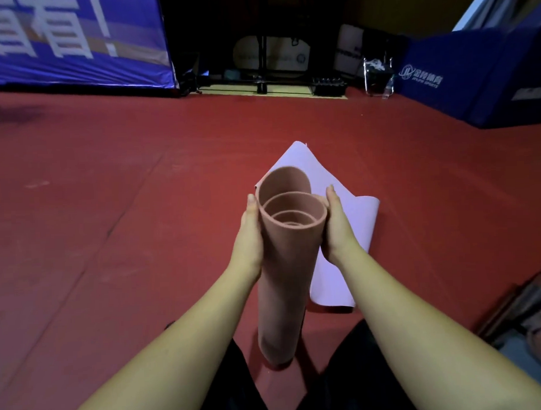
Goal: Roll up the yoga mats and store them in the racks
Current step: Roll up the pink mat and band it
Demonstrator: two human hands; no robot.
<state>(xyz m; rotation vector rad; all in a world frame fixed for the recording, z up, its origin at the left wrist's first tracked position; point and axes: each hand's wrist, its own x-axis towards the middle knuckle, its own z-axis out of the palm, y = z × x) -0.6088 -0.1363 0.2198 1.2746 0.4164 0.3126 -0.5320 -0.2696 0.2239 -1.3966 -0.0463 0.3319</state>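
A red floor (pixel 110 210) filled most of the view, bordered at its far edge by a blue banner (pixel 73 40) on the left and a blue pad (pixel 479 78) on the right. A lilac mat (pixel 344 233) lay partly unrolled on the floor in front of the person. A pink mat (pixel 283 265), loosely rolled, stood on end on the floor between the person's legs, its coiled top open to the camera. The left hand (pixel 248 233) and right hand (pixel 337 227) held the roll near its top from opposite sides; their fingers were hidden behind it, thumbs lying along the roll.
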